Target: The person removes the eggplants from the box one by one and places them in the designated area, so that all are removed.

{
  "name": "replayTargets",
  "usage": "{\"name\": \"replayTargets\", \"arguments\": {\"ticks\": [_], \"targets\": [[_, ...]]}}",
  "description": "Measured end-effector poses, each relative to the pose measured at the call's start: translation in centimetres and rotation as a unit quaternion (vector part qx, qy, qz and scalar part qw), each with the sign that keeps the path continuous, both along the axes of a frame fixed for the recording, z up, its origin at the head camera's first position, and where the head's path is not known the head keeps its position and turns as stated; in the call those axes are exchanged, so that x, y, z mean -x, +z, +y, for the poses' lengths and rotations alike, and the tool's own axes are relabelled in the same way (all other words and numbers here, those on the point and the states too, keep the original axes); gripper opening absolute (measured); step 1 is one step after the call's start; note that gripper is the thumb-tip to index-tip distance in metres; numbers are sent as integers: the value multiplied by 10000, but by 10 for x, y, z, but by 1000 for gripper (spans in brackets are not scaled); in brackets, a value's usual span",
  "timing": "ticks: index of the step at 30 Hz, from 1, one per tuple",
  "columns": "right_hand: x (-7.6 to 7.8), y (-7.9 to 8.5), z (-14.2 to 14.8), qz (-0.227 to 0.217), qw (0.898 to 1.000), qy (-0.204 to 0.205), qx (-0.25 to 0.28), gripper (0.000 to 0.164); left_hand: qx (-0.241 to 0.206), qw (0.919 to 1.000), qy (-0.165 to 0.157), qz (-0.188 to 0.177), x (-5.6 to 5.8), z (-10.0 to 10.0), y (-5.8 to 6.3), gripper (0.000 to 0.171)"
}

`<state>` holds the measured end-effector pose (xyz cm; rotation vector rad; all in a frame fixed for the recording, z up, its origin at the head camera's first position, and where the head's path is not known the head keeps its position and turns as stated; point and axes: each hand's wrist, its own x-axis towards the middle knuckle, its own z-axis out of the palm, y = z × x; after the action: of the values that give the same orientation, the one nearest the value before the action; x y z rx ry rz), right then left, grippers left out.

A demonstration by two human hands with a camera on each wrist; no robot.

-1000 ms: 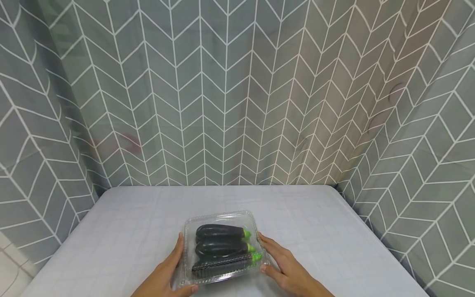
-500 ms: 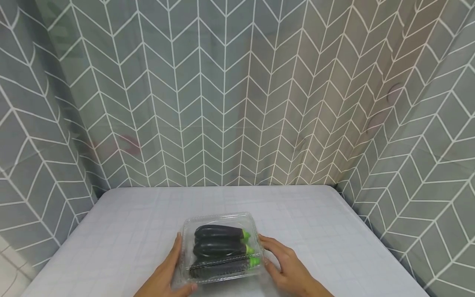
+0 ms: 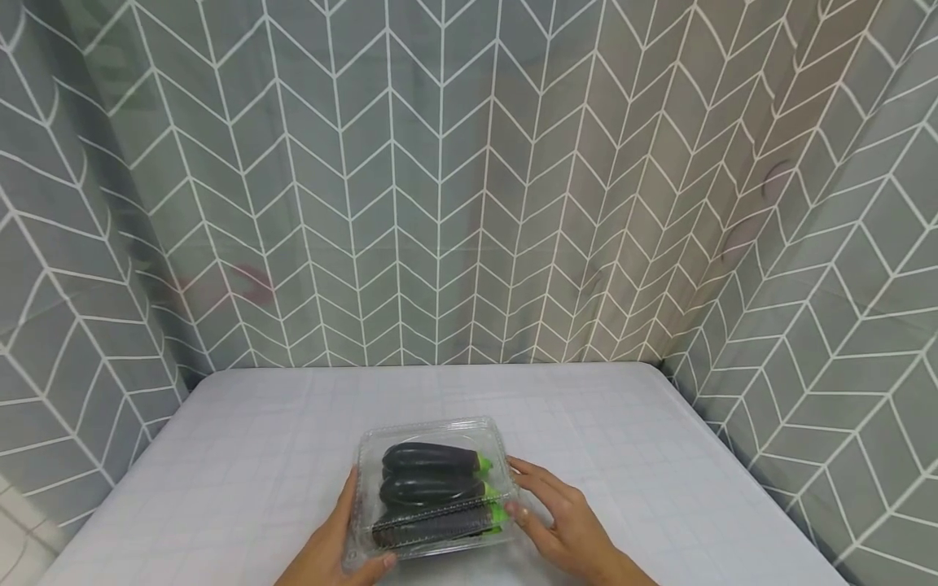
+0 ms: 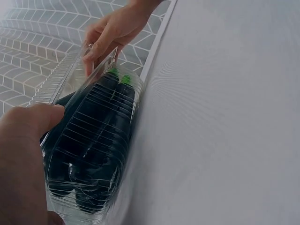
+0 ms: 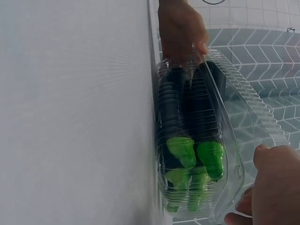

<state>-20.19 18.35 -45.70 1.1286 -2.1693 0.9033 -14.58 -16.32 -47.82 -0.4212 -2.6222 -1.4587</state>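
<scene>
A clear plastic clamshell box [image 3: 375, 456] lies slightly turned on the table, with several dark eggplants [image 3: 432, 491] inside, their green stem ends to the right. My left hand [image 3: 322, 545] grips its left side, thumb at the near left corner. My right hand [image 3: 567, 521] holds the right side, thumb at the near right corner. In the left wrist view, the left thumb [image 4: 49, 116] presses along the box rim while the other hand [image 4: 117, 30] pinches the far end. In the right wrist view, green stems [image 5: 211, 159] show through the ridged wall.
A white cloth covers the table [image 3: 623, 456] under the box. Grey curtains [image 3: 454, 203] with white chevron lines hang behind and on both sides. White tiles [image 3: 25, 529] show at the lower left.
The box has shifted slightly left. My right thumb moved from the right edge, slightly away, then back up and left onto the box. The left hand moved slightly right.
</scene>
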Motion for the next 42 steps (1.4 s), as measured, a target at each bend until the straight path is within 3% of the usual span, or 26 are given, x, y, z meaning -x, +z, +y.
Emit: {"name": "replayTargets", "arguments": {"ticks": [6,13,19,24,30,33,36,42], "targets": [[-2,0,-1,-272,9996,-13,40,34,279,9993,229,-24,-3,1,-1,119],[-2,0,-1,-326,9994,-46,54,33,1017,9935,514,-57,-3,-1,-4,105],[-2,0,-2,-498,9986,-99,132,32,1497,9857,624,456,-5,1,-4,87],[-1,-1,-3,-374,9992,-57,132,32,1822,9777,613,850,-7,2,-2,71],[-1,-1,-3,-226,9997,3,122,35,2242,9654,706,1129,-7,2,1,67],[0,-1,-2,-201,9997,-2,132,37,2032,9686,795,1194,-8,3,2,68],[1,-1,-2,-113,9998,-41,131,39,1525,9772,895,1174,-8,3,2,74],[2,-1,-3,-213,9992,-143,314,39,579,9909,905,815,-4,-1,2,85]]}}
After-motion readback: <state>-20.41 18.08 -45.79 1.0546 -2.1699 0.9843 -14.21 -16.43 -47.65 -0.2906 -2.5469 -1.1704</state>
